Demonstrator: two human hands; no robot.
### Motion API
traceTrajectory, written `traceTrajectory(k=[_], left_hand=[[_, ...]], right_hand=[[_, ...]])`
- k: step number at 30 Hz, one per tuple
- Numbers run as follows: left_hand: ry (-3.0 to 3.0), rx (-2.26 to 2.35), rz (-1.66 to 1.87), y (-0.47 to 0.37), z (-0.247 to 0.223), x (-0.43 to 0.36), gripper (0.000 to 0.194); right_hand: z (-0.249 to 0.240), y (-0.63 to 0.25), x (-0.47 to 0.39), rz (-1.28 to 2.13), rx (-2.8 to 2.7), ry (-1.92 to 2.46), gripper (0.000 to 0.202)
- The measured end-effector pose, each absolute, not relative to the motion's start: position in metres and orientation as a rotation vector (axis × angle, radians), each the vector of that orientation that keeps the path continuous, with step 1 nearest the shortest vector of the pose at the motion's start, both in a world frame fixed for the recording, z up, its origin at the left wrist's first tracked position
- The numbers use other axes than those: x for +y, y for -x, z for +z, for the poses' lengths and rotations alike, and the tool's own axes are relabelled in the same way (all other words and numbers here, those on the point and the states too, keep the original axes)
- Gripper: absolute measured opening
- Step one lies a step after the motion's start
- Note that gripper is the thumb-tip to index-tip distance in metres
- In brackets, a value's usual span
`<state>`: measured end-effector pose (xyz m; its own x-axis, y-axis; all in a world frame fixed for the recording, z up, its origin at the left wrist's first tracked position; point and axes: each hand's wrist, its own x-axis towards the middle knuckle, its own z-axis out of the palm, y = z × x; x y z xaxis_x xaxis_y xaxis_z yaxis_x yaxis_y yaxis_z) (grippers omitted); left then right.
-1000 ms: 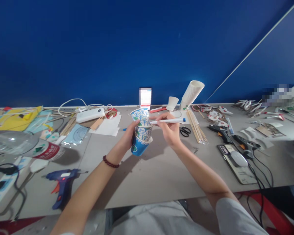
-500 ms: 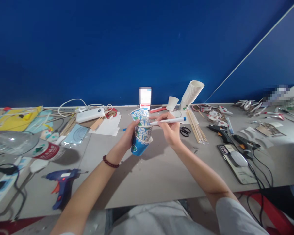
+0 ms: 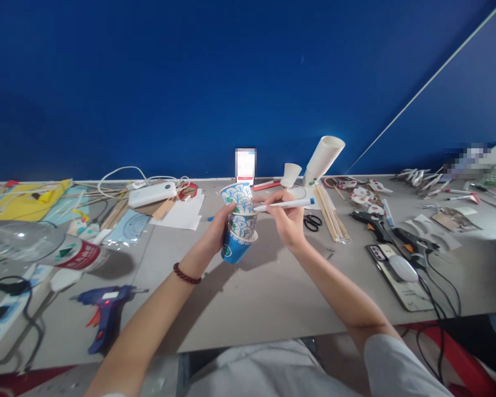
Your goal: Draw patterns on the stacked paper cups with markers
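My left hand [image 3: 217, 231] is wrapped round a short tilted stack of paper cups [image 3: 243, 225], above the table. Blue and green scallop patterns cover the upper cups, and the lowest one is solid blue with a round green mark. In my right hand [image 3: 288, 220] is a white marker pen [image 3: 287, 204] with a blue end, pinched between the fingers. Its tip points left and meets the side of the upper cup, or comes very close to it; I cannot tell which.
A blue glue gun [image 3: 109, 314] and a plastic bottle [image 3: 45, 245] lie at left. Behind my hands stand a lit phone [image 3: 245, 165] and a leaning stack of white cups [image 3: 324, 160]. Black scissors [image 3: 313, 222], wooden sticks [image 3: 331, 215] and another phone [image 3: 397, 275] lie at right.
My hands, the cups and the marker stay almost where they were. At the far right edge, a small blurred part of what may be another person's hand has come into view.
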<state>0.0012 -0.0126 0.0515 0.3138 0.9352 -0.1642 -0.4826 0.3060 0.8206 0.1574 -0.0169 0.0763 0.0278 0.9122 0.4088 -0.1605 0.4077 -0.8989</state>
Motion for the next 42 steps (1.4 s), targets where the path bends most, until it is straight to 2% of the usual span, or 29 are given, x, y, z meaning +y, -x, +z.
traceTrajectory(k=[8,22,42], left_hand=[[-0.711,0.792,1.072,-0.0002,0.0475,-0.0114,0.048],[-0.676,0.795,1.016,0.0012,0.0456,-0.0098,0.056],[-0.665,0.803,1.043,-0.0008,0.0471,-0.0107,0.047]], right_hand=[[0.0744,-0.1573,-0.0176,0.972,-1.275,0.743,0.012],[0.0724,-0.1569,-0.014,1.1,-1.19,0.774,0.005],[0.0723,-0.1551,-0.0158,0.987,-1.251,0.755,0.01]])
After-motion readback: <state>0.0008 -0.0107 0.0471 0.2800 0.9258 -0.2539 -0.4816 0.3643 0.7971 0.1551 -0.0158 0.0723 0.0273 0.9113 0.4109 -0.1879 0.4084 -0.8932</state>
